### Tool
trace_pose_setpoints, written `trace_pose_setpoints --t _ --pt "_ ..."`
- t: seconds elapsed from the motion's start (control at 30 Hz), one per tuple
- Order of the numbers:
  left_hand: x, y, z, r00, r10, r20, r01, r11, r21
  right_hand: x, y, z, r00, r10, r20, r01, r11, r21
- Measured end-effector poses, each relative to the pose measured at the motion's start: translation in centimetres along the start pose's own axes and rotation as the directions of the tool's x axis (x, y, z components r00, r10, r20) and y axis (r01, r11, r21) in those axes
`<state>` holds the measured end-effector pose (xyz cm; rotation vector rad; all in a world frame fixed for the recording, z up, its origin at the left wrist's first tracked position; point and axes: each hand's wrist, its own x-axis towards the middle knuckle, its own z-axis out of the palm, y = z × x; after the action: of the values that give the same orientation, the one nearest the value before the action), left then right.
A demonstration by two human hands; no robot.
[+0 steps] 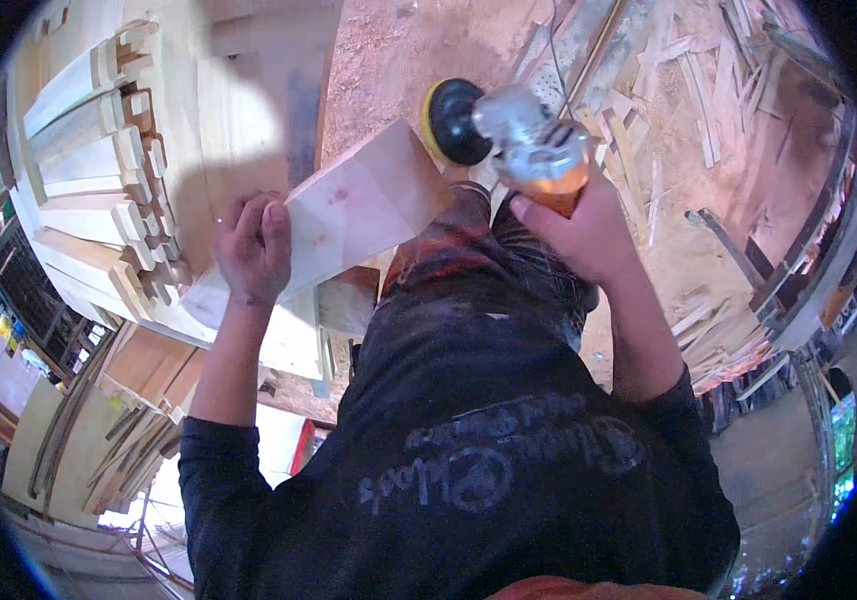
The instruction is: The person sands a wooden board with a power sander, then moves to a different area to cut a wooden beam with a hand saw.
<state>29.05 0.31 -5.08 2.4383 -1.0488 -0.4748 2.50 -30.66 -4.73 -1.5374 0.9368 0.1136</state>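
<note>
My right hand is wrapped around the orange body of an angle grinder. The grinder carries a round black backing pad with a yellow rim, which faces left beside the far end of a pale wooden board. That board lies slantwise in front of my legs, with a few reddish marks on its face. At its left edge my left hand grips the board, fingers curled and thumb on top.
Several shaped wooden pieces stand in a row on the worktable at left. Sawdust and wood offcuts cover the floor at right. A thin cord runs up from the grinder. More planks lie at lower left.
</note>
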Motion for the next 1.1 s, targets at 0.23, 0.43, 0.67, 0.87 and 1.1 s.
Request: trace_pose_setpoints --t 0.23,0.43,0.67,0.87,1.1 --pt "2.4 12.9 2.5 0.939 0.175 0.297 -0.275 0.901 0.337 -2.3 1.6 -3.3 0.978 0.132 -0.160 -0.105 0.980 0.166" --pt "4.4 13.3 -1.1 0.925 0.082 0.370 -0.136 0.983 0.122 -3.6 3.3 -3.9 0.969 0.100 -0.224 -0.045 0.970 0.237" --pt "6.3 10.3 -16.2 0.912 0.286 0.293 -0.068 0.811 -0.581 -3.4 5.1 -3.5 0.960 0.102 -0.259 -0.027 0.960 0.277" --pt "5.3 8.3 -21.1 0.934 0.248 0.258 0.012 0.697 -0.717 -3.5 4.8 -3.2 0.973 -0.104 -0.207 0.181 0.901 0.396" --pt "8.2 7.0 -22.1 0.943 0.077 0.325 0.223 0.580 -0.784 -4.2 3.1 -3.4 0.981 -0.100 -0.164 0.153 0.924 0.351"
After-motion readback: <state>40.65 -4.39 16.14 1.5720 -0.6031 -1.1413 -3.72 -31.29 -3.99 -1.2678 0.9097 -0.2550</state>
